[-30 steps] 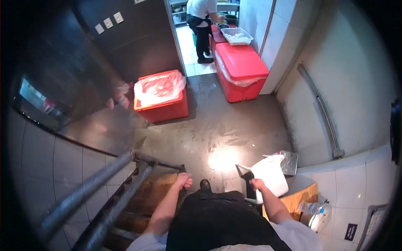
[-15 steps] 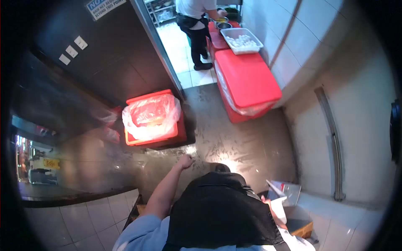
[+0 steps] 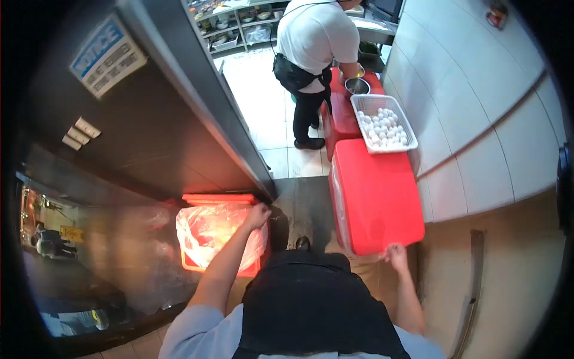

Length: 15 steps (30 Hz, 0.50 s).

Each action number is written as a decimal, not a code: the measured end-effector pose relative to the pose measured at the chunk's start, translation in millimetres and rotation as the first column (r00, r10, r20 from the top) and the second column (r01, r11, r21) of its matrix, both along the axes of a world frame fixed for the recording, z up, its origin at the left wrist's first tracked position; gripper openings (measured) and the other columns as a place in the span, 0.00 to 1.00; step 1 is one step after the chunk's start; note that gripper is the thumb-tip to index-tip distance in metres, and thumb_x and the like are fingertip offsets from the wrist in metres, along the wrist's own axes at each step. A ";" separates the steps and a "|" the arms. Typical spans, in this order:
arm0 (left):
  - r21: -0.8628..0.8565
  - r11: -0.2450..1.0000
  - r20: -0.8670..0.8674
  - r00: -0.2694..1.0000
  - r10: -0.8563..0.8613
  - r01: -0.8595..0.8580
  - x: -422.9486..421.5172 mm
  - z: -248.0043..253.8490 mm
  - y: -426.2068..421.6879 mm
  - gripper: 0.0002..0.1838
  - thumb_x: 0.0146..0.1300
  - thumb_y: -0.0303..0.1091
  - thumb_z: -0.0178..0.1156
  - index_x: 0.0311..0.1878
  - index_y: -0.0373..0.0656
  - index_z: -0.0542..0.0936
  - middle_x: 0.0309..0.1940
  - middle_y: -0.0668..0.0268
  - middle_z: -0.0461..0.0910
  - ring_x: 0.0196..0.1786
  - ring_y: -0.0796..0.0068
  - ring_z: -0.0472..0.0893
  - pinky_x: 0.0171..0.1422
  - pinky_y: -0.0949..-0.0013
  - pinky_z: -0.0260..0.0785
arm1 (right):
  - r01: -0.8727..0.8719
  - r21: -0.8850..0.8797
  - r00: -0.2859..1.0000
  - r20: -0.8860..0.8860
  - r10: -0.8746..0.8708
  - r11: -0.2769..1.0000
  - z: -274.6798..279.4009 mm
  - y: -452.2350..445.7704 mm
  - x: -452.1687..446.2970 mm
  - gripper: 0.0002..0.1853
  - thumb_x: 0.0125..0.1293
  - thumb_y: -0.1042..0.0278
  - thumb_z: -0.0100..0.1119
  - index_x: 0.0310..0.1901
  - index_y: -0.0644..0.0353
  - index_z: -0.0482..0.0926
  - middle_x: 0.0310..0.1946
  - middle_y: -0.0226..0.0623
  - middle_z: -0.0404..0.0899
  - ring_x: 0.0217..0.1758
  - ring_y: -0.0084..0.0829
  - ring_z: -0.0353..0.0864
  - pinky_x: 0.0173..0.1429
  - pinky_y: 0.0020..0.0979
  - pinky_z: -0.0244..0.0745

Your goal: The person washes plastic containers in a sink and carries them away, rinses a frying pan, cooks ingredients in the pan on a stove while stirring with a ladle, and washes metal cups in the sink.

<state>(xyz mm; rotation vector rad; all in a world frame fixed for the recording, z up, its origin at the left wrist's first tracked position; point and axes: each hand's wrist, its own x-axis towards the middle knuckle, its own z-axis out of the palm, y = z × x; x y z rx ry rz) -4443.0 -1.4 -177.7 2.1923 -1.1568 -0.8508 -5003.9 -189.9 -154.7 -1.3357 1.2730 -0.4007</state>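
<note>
My left hand (image 3: 259,216), loosely closed with nothing visible in it, hangs over the right side of an open red bin (image 3: 190,263) lined with a clear plastic bag (image 3: 218,230). At the near right corner of a large red lidded box (image 3: 376,197) is my right hand (image 3: 396,256). Its fingers are curled and no held thing shows; whether it touches the lid I cannot tell. A white basket (image 3: 391,148) of white eggs (image 3: 382,125) rests across the far end of that lid.
Beyond the doorway a person (image 3: 317,48) in a white shirt leans over a second red box (image 3: 347,113), one hand by metal bowls (image 3: 357,87). A dark door frame (image 3: 209,107) stands on the left, a tiled wall (image 3: 466,131) on the right. Shelves (image 3: 239,27) hold dishes.
I have moved forward, so the red boxes and doorway are nearer. My right hand has come away from the papers at the lower right, up to the box. The other person leans further over.
</note>
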 end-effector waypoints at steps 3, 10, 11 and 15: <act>-0.020 0.999 0.093 0.995 -0.025 0.027 51.1 41.4 -139.9 0.20 0.59 0.43 0.60 0.45 0.34 0.79 0.38 0.45 0.81 0.47 0.46 0.80 0.54 0.54 0.72 | 0.074 0.128 0.997 -0.005 -0.074 0.989 -11.2 21.0 19.2 0.07 0.71 0.70 0.49 0.33 0.59 0.72 0.23 0.32 0.77 0.25 0.24 0.78 0.25 0.25 0.72; 0.047 0.998 0.320 0.946 -0.044 0.030 200.1 91.8 -355.9 0.21 0.60 0.43 0.61 0.48 0.34 0.80 0.46 0.43 0.79 0.54 0.47 0.78 0.59 0.56 0.69 | 0.013 0.346 0.979 0.187 -0.082 0.938 -41.2 -82.3 101.7 0.05 0.67 0.71 0.55 0.41 0.62 0.74 0.31 0.38 0.82 0.27 0.26 0.81 0.25 0.25 0.72; 0.070 0.998 0.327 0.945 -0.015 -0.008 222.3 93.4 -370.4 0.21 0.60 0.43 0.62 0.48 0.34 0.80 0.46 0.43 0.79 0.53 0.47 0.78 0.59 0.56 0.69 | -0.022 0.214 0.999 -0.026 0.029 0.976 -25.8 -110.9 129.1 0.07 0.66 0.69 0.56 0.43 0.61 0.75 0.32 0.37 0.82 0.27 0.24 0.80 0.26 0.24 0.71; 0.325 0.943 0.332 0.943 -0.037 -0.077 308.0 69.8 -402.3 0.23 0.58 0.46 0.62 0.45 0.33 0.81 0.47 0.44 0.80 0.54 0.50 0.78 0.62 0.56 0.68 | -0.077 0.393 0.995 -0.030 0.096 0.916 14.1 -235.8 213.8 0.11 0.66 0.65 0.58 0.46 0.61 0.75 0.33 0.33 0.83 0.28 0.22 0.78 0.28 0.25 0.71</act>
